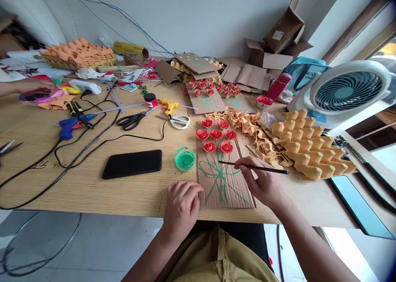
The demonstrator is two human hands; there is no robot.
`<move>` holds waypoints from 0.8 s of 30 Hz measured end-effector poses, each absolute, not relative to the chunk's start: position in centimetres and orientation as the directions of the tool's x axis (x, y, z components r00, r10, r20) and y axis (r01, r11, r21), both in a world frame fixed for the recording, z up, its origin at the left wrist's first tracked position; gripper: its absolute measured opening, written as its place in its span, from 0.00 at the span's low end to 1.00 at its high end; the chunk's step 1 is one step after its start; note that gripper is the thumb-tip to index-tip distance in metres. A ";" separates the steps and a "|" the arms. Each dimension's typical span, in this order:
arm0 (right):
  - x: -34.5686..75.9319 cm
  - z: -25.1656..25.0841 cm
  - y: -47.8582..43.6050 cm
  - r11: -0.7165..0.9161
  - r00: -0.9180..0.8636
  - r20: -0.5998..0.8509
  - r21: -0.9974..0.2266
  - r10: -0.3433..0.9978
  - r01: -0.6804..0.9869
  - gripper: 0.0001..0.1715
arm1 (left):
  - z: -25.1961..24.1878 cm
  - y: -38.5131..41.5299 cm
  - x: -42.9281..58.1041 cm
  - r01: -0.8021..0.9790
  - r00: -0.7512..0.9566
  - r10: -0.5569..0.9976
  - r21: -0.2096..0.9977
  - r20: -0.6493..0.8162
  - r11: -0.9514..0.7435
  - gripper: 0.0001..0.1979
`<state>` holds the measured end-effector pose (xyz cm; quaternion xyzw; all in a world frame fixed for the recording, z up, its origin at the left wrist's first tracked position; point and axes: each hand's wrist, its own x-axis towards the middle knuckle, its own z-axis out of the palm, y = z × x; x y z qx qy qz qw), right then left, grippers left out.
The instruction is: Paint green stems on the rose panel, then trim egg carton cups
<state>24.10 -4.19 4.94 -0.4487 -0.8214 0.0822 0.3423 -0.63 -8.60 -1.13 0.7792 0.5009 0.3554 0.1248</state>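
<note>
1. Paintbrush (pixel 253 167): 1 thin dark brush is pinched in the fingers of the right hand (pixel 262 183). It is held almost level, with its tip to the left over the green painted stems and its tail end out to the right.
2. The right hand is closed around the brush, with the wrist set on the lower right corner of the cardboard panel (pixel 227 191) and the forearm brought in from the lower right.
3. The left hand (pixel 182 205) is laid palm down with its fingers loosely curled. Nothing is gripped; the fingertips are placed at the panel's left edge.
4. The panel lies flat at the near edge of the table (pixel 77 187), between the 2 hands. 7 red paper roses (pixel 216 134) are counted on its far half, beyond the brush tip.
5. 1 small green paint pot (pixel 185 158) stands just left of the panel, beyond the left hand.
6. 1 black phone (pixel 132 164) lies face up further left.
7. 2 pairs of scissors are seen beyond: black-handled scissors (pixel 133 120) and white-handled scissors (pixel 177 121).
8. 1 yellowish egg tray (pixel 315 150) lies to the right of the right hand, and 1 white fan (pixel 346 92) stands behind it.
9. Another person's hand (pixel 34 86) is rested at the far left of the table.
</note>
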 end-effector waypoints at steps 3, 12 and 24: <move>24.0 4.4 -3.6 0.573 -0.360 0.479 -0.433 0.800 0.696 0.08 | -1.1 -8.6 -0.6 0.694 0.242 0.871 0.551 0.427 -0.463 0.14; 23.7 6.5 -5.3 0.624 -0.397 0.516 -0.405 0.759 0.668 0.10 | -1.1 -8.6 -0.6 0.683 0.245 0.870 0.561 0.427 -0.468 0.13; 24.1 5.7 -4.3 0.590 -0.367 0.506 -0.405 0.781 0.698 0.10 | -1.0 -8.7 -0.6 0.681 0.234 0.871 0.566 0.432 -0.464 0.14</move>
